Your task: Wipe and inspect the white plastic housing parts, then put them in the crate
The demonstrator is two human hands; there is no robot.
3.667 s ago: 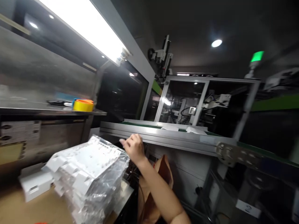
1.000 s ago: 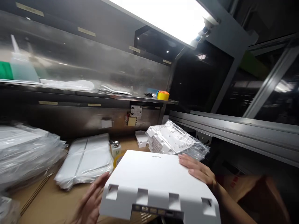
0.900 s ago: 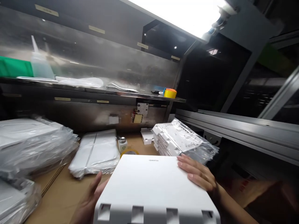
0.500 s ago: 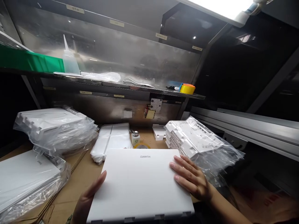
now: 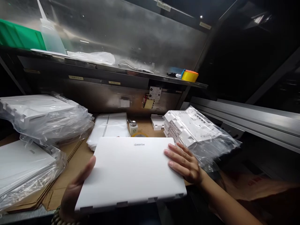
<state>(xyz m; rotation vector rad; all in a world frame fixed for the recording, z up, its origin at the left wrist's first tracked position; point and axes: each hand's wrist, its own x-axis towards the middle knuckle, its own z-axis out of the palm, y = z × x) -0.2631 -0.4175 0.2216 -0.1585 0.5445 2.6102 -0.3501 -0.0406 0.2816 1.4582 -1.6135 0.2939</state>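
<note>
- Cardboard-covered bench [image 5: 70, 156], steel shelf [image 5: 112, 70] above it, dim surroundings.
- You hold a white panel [image 5: 131, 170] flat, just above the bench's near edge, logo side up, notched edge toward you.
- Your left hand [image 5: 72, 190] supports the panel's left edge from beneath, thumb lying up along the rim; the other fingers are hidden under it.
- Your right hand [image 5: 184, 162] rests on the panel's right edge, fingers spread flat on top, not curled.
- Bagged stack of white parts [image 5: 197, 131] just beside your right hand.
- More bagged panels [image 5: 35, 115] at left.
- Small bottle [image 5: 133, 127] beyond the panel.
- Yellow tape roll [image 5: 189, 76] on the shelf.
</note>
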